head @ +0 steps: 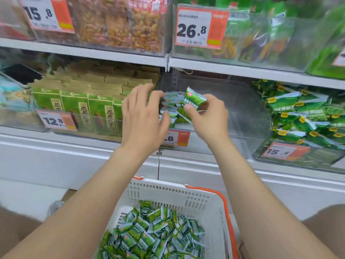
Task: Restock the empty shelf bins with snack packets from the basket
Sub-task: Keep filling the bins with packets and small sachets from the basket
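Note:
A clear plastic shelf bin (248, 113) sits in the middle of the lower shelf, holding a small stack of green snack packets (170, 109) at its left side. My left hand (141, 116) rests with spread fingers against that stack. My right hand (207, 116) pinches one green snack packet (194, 100) just above the stack, inside the bin's opening. Below, a white basket (168, 195) with orange handles holds several more green packets (155, 234).
Left of the bin stands a bin of green and brown boxed snacks (89, 107). To the right, a bin of green bags (302, 116) is full. The upper shelf bins (115, 25) overhang. Price tags (56, 121) line the shelf edge.

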{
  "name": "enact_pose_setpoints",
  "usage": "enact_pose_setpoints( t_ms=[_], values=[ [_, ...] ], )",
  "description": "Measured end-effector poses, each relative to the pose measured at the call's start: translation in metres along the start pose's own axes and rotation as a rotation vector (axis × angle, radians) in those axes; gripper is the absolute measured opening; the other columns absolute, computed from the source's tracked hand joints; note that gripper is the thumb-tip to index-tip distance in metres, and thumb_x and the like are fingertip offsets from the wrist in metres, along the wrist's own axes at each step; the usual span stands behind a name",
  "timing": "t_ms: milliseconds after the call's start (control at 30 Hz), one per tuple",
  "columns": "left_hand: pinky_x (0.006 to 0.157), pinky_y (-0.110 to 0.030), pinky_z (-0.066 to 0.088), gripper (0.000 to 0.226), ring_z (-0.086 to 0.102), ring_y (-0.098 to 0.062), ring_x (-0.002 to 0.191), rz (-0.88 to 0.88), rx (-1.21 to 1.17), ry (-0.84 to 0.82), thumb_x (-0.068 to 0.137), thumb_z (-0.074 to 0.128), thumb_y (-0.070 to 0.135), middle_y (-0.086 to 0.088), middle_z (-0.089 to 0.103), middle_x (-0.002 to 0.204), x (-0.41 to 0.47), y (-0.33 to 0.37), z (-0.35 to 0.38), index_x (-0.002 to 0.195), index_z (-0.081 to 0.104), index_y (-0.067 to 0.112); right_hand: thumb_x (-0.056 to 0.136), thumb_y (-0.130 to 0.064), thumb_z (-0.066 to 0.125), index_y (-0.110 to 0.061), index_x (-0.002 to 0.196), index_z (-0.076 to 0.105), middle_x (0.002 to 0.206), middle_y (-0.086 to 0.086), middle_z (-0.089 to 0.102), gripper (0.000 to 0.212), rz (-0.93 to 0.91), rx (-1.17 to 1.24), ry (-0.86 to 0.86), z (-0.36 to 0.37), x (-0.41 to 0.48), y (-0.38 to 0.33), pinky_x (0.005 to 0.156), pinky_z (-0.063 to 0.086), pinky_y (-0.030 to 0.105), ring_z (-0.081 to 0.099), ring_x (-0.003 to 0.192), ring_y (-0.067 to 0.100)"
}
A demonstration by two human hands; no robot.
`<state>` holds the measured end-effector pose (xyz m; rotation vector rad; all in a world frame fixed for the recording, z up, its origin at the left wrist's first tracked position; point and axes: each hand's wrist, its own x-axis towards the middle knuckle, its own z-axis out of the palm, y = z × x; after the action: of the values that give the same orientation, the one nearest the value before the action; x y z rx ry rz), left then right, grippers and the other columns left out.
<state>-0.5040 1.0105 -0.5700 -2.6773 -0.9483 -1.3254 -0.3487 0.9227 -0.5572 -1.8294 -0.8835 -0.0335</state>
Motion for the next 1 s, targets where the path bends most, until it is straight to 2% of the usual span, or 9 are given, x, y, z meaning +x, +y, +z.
enact_pose_setpoints(
  t_ms=[100, 233, 367, 467, 567, 700, 800, 900, 1000],
  values=[
    [0.123, -0.058, 0.020, 0.050, 0.031, -0.035, 0.150, -0.001, 0.144, -0.116, 0.087, 0.057, 0.035, -0.011, 0.042, 0.157, 0.012, -0.012, 0.013, 0.134, 0.056, 0.018, 0.085, -0.040, 0.082, -0.013, 0.109, 0.070, 0.101, 0.005, 0.072, 0.039, 0.147, -0.284, -0.145, 0.015, 0.039, 0.013, 0.078, 0.041, 0.029, 0.063, 0.110, 0.031],
    [0.125, -0.062, 0.011, 0.040, 0.041, -0.041, 0.139, 0.108, 0.250, -0.089, 0.081, 0.051, 0.028, -0.009, 0.054, 0.148, 0.002, -0.029, 0.030, 0.113, 0.072, 0.019, 0.084, -0.039, 0.085, -0.006, 0.146, 0.048, 0.147, 0.015, 0.053, 0.079, 0.326, -0.472, -0.422, 0.033, 0.073, 0.028, 0.106, 0.045, 0.035, 0.050, 0.137, 0.032],
    [0.124, -0.065, 0.012, 0.023, 0.044, -0.042, 0.135, 0.131, 0.195, 0.008, 0.084, 0.055, 0.024, -0.007, 0.056, 0.149, -0.007, -0.033, 0.044, 0.086, 0.077, 0.021, 0.093, -0.045, 0.074, -0.004, 0.153, 0.039, 0.153, 0.014, 0.046, 0.080, 0.251, -0.678, -0.538, 0.056, 0.097, 0.039, 0.108, 0.045, 0.037, 0.045, 0.140, 0.033],
    [0.123, -0.066, 0.012, 0.020, 0.045, -0.042, 0.135, 0.136, 0.174, 0.052, 0.084, 0.056, 0.023, -0.008, 0.057, 0.148, -0.008, -0.035, 0.050, 0.080, 0.076, 0.020, 0.096, -0.048, 0.069, -0.003, 0.154, 0.033, 0.153, 0.017, 0.043, 0.081, 0.261, -0.707, -0.531, 0.072, 0.109, 0.046, 0.107, 0.044, 0.038, 0.045, 0.140, 0.034],
    [0.123, -0.066, 0.012, 0.020, 0.045, -0.042, 0.136, 0.131, 0.162, 0.081, 0.083, 0.055, 0.023, -0.008, 0.057, 0.149, -0.008, -0.035, 0.052, 0.079, 0.074, 0.019, 0.096, -0.053, 0.068, -0.002, 0.144, 0.047, 0.142, 0.015, 0.055, 0.073, 0.230, -0.739, -0.500, 0.075, 0.116, 0.045, 0.098, 0.047, 0.034, 0.055, 0.130, 0.032],
    [0.124, -0.065, 0.011, 0.021, 0.043, -0.040, 0.139, 0.104, 0.153, 0.089, 0.084, 0.055, 0.024, -0.007, 0.056, 0.150, -0.009, -0.033, 0.053, 0.079, 0.075, 0.020, 0.072, -0.056, 0.090, -0.006, 0.127, 0.063, 0.121, 0.009, 0.070, 0.079, 0.249, -0.677, -0.424, 0.080, 0.123, 0.050, 0.086, 0.056, 0.032, 0.068, 0.112, 0.028],
    [0.124, -0.065, 0.010, 0.021, 0.041, -0.040, 0.141, 0.090, 0.161, 0.076, 0.085, 0.055, 0.024, -0.007, 0.054, 0.152, -0.009, -0.031, 0.052, 0.081, 0.076, 0.020, 0.063, -0.060, 0.091, -0.012, 0.110, 0.066, 0.102, 0.009, 0.073, 0.071, 0.264, -0.645, -0.367, 0.078, 0.118, 0.054, 0.079, 0.061, 0.034, 0.073, 0.094, 0.029],
    [0.124, -0.065, 0.010, 0.022, 0.040, -0.040, 0.143, 0.088, 0.171, 0.057, 0.087, 0.054, 0.024, -0.008, 0.053, 0.153, -0.010, -0.030, 0.051, 0.082, 0.075, 0.020, 0.068, -0.068, 0.083, -0.016, 0.094, 0.065, 0.080, 0.004, 0.074, 0.060, 0.297, -0.694, -0.356, 0.067, 0.108, 0.047, 0.076, 0.064, 0.039, 0.075, 0.073, 0.026],
    [0.124, -0.066, 0.010, 0.022, 0.037, -0.041, 0.145, 0.084, 0.189, 0.023, 0.090, 0.053, 0.025, -0.009, 0.050, 0.156, -0.012, -0.030, 0.049, 0.085, 0.074, 0.021, 0.089, -0.053, 0.076, -0.006, 0.090, 0.068, 0.062, 0.008, 0.074, 0.048, 0.439, -0.572, -0.508, 0.066, 0.104, 0.047, 0.072, 0.066, 0.042, 0.076, 0.060, 0.024]
  ],
)
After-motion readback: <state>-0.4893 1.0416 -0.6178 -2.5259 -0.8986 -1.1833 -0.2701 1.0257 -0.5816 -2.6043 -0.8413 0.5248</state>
